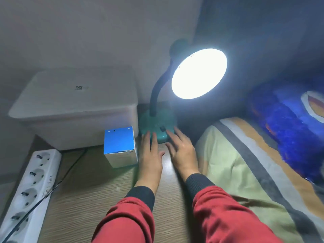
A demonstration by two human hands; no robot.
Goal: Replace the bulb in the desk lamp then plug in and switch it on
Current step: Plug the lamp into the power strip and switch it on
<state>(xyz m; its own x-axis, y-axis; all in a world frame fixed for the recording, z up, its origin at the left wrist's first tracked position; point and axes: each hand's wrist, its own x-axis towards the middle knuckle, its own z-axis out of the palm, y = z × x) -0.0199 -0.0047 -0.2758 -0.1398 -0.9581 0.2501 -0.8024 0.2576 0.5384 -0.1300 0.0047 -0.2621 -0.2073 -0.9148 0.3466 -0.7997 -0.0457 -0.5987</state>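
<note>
Nearly everything in the task looks done: the desk lamp [164, 106] stands at the back of the counter [98, 199], against the wall, and its shade [199, 73] glows so brightly that the bulb inside cannot be made out. A lit shade means a working bulb is seated, the plug is in and the switch is on. A thin black cord [57, 183] runs across the counter toward the white power strip [29, 192] at the left edge, though where it plugs in is out of view.

Both hands lie with straight, relaxed fingers and grasp nothing. The left hand [152, 158] rests flat with its fingertips at the front rim of the green lamp base [156, 126]. The right hand [182, 153] reaches beside it, its fingers [171, 135] just by the small dark switch [162, 128] on the base; whether they touch it I cannot tell.

A blue and white bulb box [120, 148] stands just left of the base, in front of a pale storage bin [77, 106]. What may remain is only tidying away the box.
</note>
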